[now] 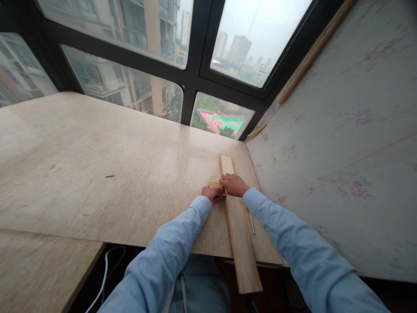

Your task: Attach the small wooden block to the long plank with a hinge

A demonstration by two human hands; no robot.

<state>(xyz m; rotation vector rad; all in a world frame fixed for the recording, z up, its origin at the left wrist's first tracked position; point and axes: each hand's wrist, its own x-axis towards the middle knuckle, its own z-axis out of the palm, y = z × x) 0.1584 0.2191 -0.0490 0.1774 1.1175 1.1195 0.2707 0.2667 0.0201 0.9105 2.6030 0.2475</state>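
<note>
A long wooden plank [240, 237] lies on the marble-look table [97, 174] near its right end, overhanging the front edge. My left hand [211, 192] is closed on a small wooden block [215, 185] pressed against the plank's left edge. My right hand [233, 184] rests on the plank with fingers curled, pinching something small and dark next to the block; I cannot make out what it is.
A thin metal rod [252, 223] lies on the table just right of the plank. A small dark nail or screw [109, 176] lies far left. A floral-papered wall [342, 143] is close on the right, windows behind. A white cable [103, 274] hangs below the table.
</note>
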